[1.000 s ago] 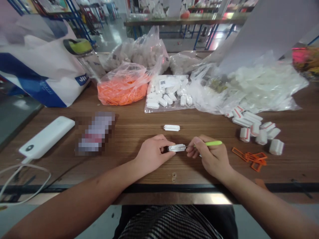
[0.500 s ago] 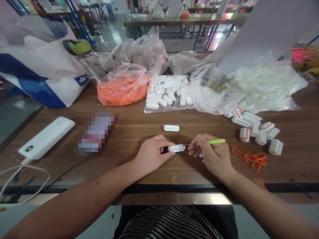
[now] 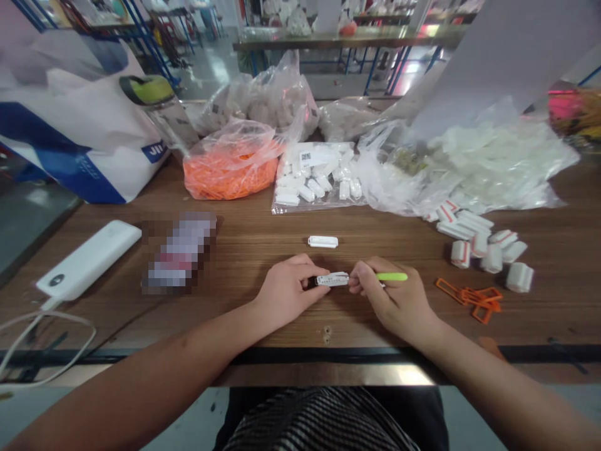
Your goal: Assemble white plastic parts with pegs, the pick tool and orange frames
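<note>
My left hand [image 3: 288, 291] is closed around a small white plastic piece [image 3: 332, 279] with a dark end, holding it just above the wooden table [image 3: 253, 241]. My right hand [image 3: 392, 300] pinches a thin tool with a green handle [image 3: 391, 276], its tip against the right end of the white piece. A second white piece [image 3: 323, 241] lies flat on the table a little beyond my hands.
Behind stand a bag of orange parts [image 3: 232, 166], a clear bag of white pieces [image 3: 317, 178] and a large bag of whitish parts [image 3: 474, 163]. Loose white pieces [image 3: 483, 244] and orange clips [image 3: 472, 294] lie right. A white power bank [image 3: 89, 257] lies left.
My right hand slid left along the tool, pushing it into the white piece; the green handle now sits closer to the piece. My left hand stayed put.
</note>
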`<state>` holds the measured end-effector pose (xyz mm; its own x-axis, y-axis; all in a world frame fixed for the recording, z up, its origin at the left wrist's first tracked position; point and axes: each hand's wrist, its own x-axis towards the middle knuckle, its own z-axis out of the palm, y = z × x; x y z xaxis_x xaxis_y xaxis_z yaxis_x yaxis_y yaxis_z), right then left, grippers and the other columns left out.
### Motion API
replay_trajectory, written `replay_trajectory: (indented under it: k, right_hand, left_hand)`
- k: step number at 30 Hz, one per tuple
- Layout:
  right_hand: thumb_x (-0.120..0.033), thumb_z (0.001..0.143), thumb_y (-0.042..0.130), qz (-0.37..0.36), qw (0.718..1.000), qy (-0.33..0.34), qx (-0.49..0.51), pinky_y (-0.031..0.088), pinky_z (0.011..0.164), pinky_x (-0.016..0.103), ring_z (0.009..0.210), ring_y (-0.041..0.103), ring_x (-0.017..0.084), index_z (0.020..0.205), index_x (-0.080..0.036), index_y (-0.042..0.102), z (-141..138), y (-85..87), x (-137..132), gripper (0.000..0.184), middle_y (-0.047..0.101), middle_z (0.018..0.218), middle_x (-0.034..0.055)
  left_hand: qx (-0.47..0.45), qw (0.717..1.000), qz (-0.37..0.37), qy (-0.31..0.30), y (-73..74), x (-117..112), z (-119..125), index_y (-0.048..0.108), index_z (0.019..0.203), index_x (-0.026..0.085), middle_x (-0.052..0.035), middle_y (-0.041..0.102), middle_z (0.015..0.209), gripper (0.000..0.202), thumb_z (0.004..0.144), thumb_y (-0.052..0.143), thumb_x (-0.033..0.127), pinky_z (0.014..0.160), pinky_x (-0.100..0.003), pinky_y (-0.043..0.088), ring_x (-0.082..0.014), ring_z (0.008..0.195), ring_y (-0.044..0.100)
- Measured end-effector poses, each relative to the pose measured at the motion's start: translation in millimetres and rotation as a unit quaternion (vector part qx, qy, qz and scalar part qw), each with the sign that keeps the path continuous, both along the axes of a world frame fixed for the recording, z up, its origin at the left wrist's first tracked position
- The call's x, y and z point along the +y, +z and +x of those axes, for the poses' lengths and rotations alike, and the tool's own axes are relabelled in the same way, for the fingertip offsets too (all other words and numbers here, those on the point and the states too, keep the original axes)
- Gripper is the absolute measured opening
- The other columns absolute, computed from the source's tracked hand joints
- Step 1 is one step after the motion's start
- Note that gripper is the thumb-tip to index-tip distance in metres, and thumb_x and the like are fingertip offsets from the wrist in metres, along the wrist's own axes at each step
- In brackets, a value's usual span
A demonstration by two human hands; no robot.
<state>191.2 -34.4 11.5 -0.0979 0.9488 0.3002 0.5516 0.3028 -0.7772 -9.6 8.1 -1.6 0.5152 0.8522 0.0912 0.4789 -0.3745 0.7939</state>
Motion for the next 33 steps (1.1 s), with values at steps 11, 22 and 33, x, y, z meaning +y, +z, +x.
replay_trajectory:
  k: [11, 22, 33]
  right_hand:
    - [-0.032, 0.096, 0.046, -0.057, 0.99, -0.023, 0.127, 0.05, 0.046, 0.019, 0.051, 0.064, 0.01, 0.072, -0.017, 0.062, 0.2, -3.9, 2.6, 0.034, 0.067, 0.063, 0.0019]
    - [-0.038, 0.094, 0.05, -0.086, 0.978, -0.057, 0.184, 0.052, 0.044, 0.02, 0.048, 0.063, 0.011, 0.067, -0.017, 0.062, 2.3, -2.7, 0.6, 0.036, 0.067, 0.06, 0.0029]
    - [-0.04, 0.092, 0.052, -0.091, 0.973, -0.055, 0.205, 0.05, 0.042, 0.02, 0.046, 0.062, 0.011, 0.067, -0.017, 0.062, 1.0, -2.9, 1.3, 0.036, 0.066, 0.058, 0.0026]
  left_hand:
    - [-0.004, 1.0, 0.007, 0.0, -2.4, 0.6, -0.1, 0.076, 0.096, 0.024, 0.0015, 0.06, 0.075, 0.02, 0.078, 0.07, 0.022, 0.057, -0.024, 0.041, -0.0094, 0.058, 0.049]
    - [-0.002, 1.0, -0.005, 0.005, 2.1, 0.3, 0.3, 0.076, 0.096, 0.023, 0.0006, 0.062, 0.076, 0.021, 0.077, 0.07, 0.022, 0.057, -0.024, 0.041, -0.0096, 0.058, 0.049]
    - [-0.003, 1.0, -0.004, 0.005, 2.7, 0.0, 0.5, 0.076, 0.097, 0.023, 0.0006, 0.061, 0.076, 0.021, 0.077, 0.07, 0.02, 0.056, -0.023, 0.041, -0.0091, 0.057, 0.048]
